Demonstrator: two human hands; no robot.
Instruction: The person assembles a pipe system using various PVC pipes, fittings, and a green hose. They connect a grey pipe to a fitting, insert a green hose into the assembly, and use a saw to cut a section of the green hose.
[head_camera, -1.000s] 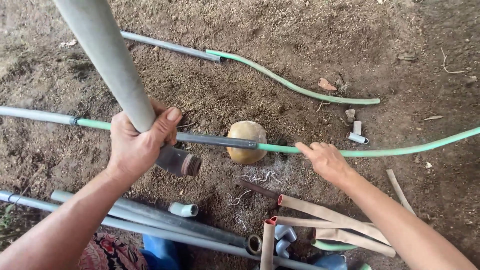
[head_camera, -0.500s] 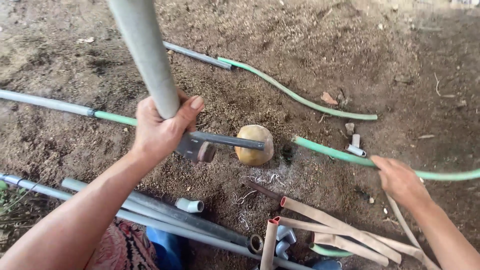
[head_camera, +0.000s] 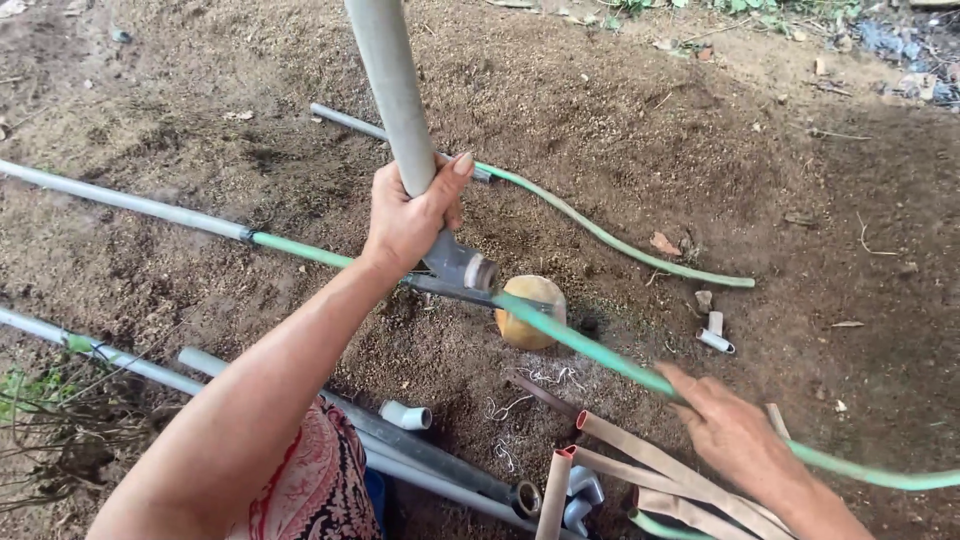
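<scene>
My left hand (head_camera: 408, 218) grips a thick grey pipe (head_camera: 390, 90) that stands nearly upright, with a grey elbow fitting (head_camera: 462, 266) at its lower end. My right hand (head_camera: 735, 432) holds a green hose (head_camera: 590, 345) low at the right and lifts it, so the hose's free end sits right at the fitting's mouth. Just behind the hose a round tan stone (head_camera: 530, 312) lies on the soil.
A grey pipe joined to green hose (head_camera: 150, 208) crosses the ground at left. A second green hose (head_camera: 610, 238) curves at the back. Grey pipes (head_camera: 430, 455), tan tubes (head_camera: 640, 465) and small white fittings (head_camera: 405, 414) lie near my legs.
My right hand took up the green hose and raised its end to the elbow fitting. My left hand has lifted the upright pipe up and to the right.
</scene>
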